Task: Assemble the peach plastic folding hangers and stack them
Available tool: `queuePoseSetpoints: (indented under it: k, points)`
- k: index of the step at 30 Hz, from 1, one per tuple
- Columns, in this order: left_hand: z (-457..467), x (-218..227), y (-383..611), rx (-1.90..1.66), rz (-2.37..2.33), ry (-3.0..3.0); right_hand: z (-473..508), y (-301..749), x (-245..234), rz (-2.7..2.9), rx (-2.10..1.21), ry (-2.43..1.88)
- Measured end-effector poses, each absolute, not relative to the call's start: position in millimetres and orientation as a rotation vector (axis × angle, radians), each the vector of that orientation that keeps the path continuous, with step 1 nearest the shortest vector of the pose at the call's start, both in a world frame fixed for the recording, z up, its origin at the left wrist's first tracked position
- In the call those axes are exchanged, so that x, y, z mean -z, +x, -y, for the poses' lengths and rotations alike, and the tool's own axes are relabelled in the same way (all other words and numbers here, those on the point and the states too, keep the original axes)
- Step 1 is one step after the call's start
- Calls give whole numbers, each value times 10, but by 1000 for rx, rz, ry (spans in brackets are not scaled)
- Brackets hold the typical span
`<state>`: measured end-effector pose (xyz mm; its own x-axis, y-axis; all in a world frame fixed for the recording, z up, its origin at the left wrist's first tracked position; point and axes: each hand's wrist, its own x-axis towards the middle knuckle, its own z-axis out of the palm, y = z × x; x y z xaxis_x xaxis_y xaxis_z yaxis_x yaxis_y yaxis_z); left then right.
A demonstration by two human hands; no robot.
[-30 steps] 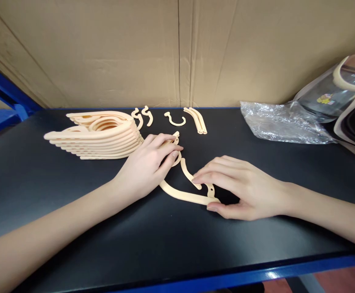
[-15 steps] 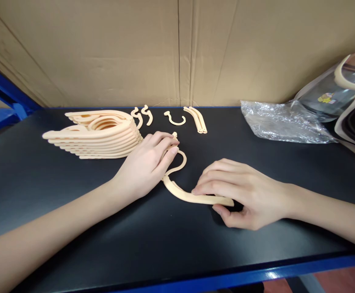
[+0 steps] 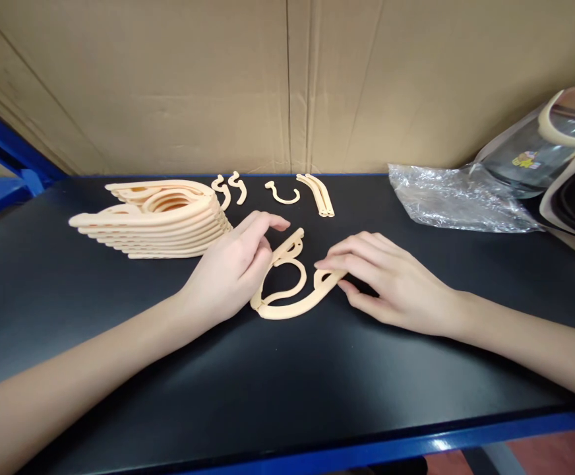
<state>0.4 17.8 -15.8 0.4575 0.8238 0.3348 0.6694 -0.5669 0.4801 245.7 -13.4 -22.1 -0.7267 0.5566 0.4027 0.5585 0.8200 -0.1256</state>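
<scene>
A cream folding clothes hanger (image 3: 292, 309) lies on the black tabletop between my hands, its two arms partly folded towards each other and its curved hook between them. My right hand (image 3: 386, 280) pinches the tip of the right arm between thumb and fingers. At the left arm, my left hand (image 3: 235, 260) rests its curled fingers against the hanger, with the index finger lifted clear. That hand covers part of the left arm near the joint. Just left of it sits a stack of folded cream hangers (image 3: 169, 221).
Behind my hands lie loose cream hooks (image 3: 283, 196) and slim curved pieces (image 3: 320, 198). A crinkled clear plastic bag (image 3: 455, 201) and a transparent bag (image 3: 519, 155) with a cream handle are at the right. Cardboard (image 3: 193, 86) stands along the back; a blue edge (image 3: 391, 448) borders the front.
The hanger's right arm has swung up and inward, towards the left arm, with my right hand on its tip. My left index finger has lifted off, exposing the left arm's end.
</scene>
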Motion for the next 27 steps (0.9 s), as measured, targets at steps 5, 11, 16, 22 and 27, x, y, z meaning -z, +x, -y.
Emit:
queuePoseSetpoints:
  k: [5, 11, 16, 22, 27]
  points:
    - [-207, 175, -5, -760, -1020, 2490, 96, 2478, 233, 2513, -17, -965]
    - [-258, 244, -17, -770, -852, 2706, 96, 2483, 244, 2434, -9, -1027]
    - [-236, 231, -10, -721, -855, 2722, 89, 2492, 251, 2380, 38, -1056]
    - [-184, 217, -4, -652, -790, 2743, 72, 2501, 265, 2366, 35, -1138]
    - [-143, 189, -13, -513, -599, 2759, 111, 2479, 252, 2351, -20, -1116]
